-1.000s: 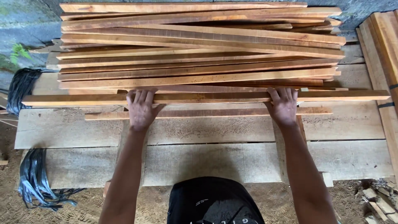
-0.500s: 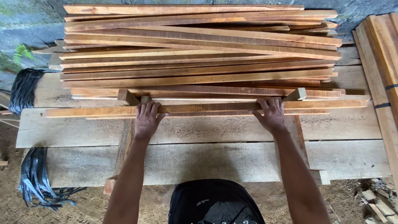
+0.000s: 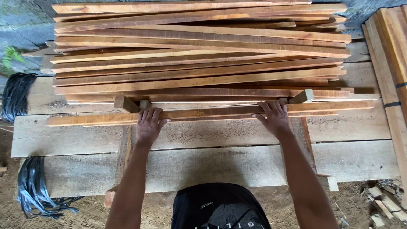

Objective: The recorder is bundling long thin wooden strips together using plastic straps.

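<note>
Both hands down on one long wooden strip (image 3: 203, 113) lying left to right across the wide grey planks (image 3: 212, 169) of the work surface. Left hand (image 3: 148, 125) palm-down on the strip left of centre, fingers laid flat over its top and curled on the far edge, thumb out to the right. Right hand (image 3: 275, 118) right of centre, fingers spread over the strip, thumb on the near side; a loose hold, not a closed fist. Strip just near of the big heap of similar strips (image 3: 199, 51), with a second strip (image 3: 313, 114) touching under it. Two short cross blocks (image 3: 125, 103) (image 3: 302, 96) poking up just beyond the fingers. Black strapping bundles (image 3: 32, 184) at the left edge, more stacked boards (image 3: 392, 46) far right.
</note>
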